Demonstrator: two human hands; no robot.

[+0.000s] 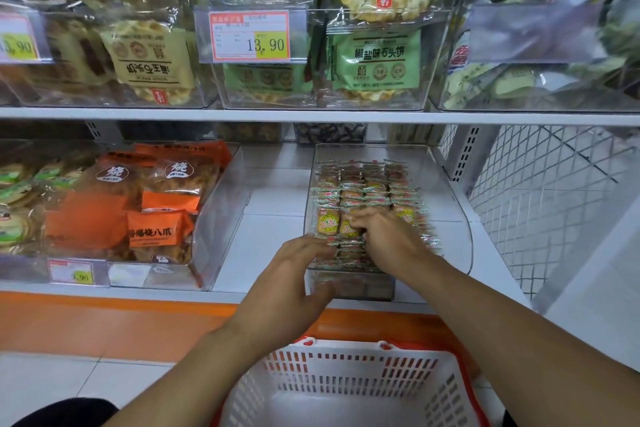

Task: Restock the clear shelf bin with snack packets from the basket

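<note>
A clear shelf bin (446,184) on the lower shelf holds several rows of small snack packets (363,187) with green-edged wrappers. My right hand (384,236) reaches into the bin from the front, fingers curled on packets in the near rows. My left hand (287,291) rests at the bin's front left corner, fingers spread and touching the packets' edge. Below my arms stands a white basket (346,381) with a red rim; the part of its inside that shows holds nothing.
Left of the bin is a gap of bare white shelf (270,191), then a clear bin of orange packets (152,204). Bins of green and tan packets (374,55) fill the upper shelf. A white wire mesh panel (540,204) closes the right side.
</note>
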